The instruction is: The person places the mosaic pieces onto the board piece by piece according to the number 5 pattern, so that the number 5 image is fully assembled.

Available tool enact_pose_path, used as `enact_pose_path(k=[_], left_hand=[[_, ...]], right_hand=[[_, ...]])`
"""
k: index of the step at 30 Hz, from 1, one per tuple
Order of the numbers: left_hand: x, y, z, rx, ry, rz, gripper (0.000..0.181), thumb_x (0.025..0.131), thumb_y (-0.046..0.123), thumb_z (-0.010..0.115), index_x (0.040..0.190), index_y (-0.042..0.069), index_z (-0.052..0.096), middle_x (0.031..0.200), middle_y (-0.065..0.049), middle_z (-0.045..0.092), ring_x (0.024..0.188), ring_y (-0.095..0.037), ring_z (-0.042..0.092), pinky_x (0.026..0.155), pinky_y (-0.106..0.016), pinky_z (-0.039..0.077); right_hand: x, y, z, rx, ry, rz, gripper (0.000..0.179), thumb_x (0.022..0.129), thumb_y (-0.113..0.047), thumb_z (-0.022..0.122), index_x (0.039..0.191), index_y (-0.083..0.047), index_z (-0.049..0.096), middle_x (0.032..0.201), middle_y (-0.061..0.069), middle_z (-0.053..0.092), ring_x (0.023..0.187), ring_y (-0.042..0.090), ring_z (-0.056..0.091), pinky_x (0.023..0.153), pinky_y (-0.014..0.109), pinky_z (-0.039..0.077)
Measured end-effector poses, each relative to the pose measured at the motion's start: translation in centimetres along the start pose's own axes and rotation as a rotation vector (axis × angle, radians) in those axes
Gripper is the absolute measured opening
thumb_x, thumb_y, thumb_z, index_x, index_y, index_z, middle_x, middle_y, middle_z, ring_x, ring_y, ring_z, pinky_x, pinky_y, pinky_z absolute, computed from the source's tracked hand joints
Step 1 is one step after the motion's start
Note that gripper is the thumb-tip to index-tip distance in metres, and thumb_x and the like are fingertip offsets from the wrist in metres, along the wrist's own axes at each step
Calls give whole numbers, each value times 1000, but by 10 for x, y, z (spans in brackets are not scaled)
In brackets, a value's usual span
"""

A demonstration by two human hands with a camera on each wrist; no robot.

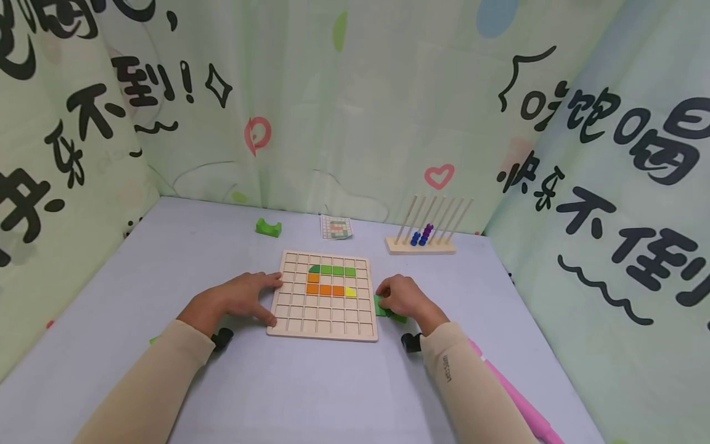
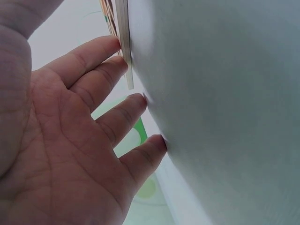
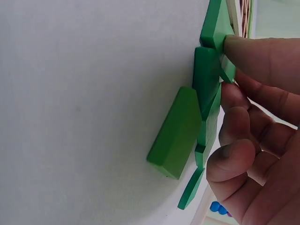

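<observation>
A wooden grid board (image 1: 322, 337) lies on the table with rows of green, orange and yellow tiles (image 1: 327, 290) in its cells. My left hand (image 1: 244, 297) steadies the board's left side, fingers at the edge and thumb near the front corner. In the left wrist view the fingers (image 2: 101, 86) are nearly straight against that edge. Just right of the board, my right hand (image 1: 400, 295) pinches a small green tile (image 3: 228, 69) between thumb and fingers. Several loose green blocks (image 3: 178, 133) lie beneath and beside that hand, some partly hidden by it.
A green notched block (image 1: 269, 227) and a printed pattern card (image 1: 336, 227) lie behind the board. At the back right stands a peg rack (image 1: 420, 247) with blue and purple beads. A pink stick-like object (image 1: 518, 394) lies partly under the right sleeve.
</observation>
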State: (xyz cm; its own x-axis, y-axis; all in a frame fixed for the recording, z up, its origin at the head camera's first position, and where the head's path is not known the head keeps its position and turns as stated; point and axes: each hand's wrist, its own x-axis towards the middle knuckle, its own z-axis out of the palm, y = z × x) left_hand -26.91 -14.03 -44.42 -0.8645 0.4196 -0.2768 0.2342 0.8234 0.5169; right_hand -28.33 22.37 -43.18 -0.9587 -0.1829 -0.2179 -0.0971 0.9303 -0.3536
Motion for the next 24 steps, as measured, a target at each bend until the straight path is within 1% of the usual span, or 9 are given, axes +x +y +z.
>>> enact_pose_path(k=[4, 7, 12, 19, 24], left_hand=[[1, 1, 2, 0, 2, -10, 99, 74, 41, 94, 156, 12, 47, 168, -14, 35, 153, -45, 30, 122, -61, 31], [1, 1, 2, 0, 2, -18, 99, 74, 40, 94, 157, 12, 47, 168, -14, 35, 153, -45, 30, 122, -61, 31], [1, 2, 2, 1, 2, -21, 99, 74, 40, 94, 156, 12, 47, 168, -13, 35, 154, -45, 29, 123, -61, 31], [1, 1, 2, -2, 10, -8, 98, 73, 39, 95, 155, 11, 49, 168, -11, 36, 154, -44, 30, 123, -60, 31], [1, 0, 2, -12, 16, -3, 98, 73, 39, 95, 155, 11, 49, 168, -11, 37, 154, -44, 30, 123, -60, 32]], right_hand=[[0, 1, 1, 12, 16, -8, 13, 89, -8, 77, 101, -7, 72, 91, 3, 66, 85, 19, 57, 78, 33, 50], [-1, 2, 1, 32, 23, -9, 12, 89, -8, 77, 98, -8, 70, 89, 3, 65, 84, 18, 57, 75, 31, 48], [-5, 2, -1, 73, 23, -7, 8, 93, -9, 75, 98, -8, 69, 90, 4, 65, 83, 18, 57, 73, 31, 49], [-6, 3, -6, 117, 58, 5, 5, 96, -9, 70, 100, -7, 68, 91, 5, 65, 81, 18, 57, 70, 30, 49], [-5, -2, -6, 168, 56, -15, 5, 97, -10, 69, 101, -8, 68, 90, 5, 64, 81, 19, 56, 67, 30, 48]])
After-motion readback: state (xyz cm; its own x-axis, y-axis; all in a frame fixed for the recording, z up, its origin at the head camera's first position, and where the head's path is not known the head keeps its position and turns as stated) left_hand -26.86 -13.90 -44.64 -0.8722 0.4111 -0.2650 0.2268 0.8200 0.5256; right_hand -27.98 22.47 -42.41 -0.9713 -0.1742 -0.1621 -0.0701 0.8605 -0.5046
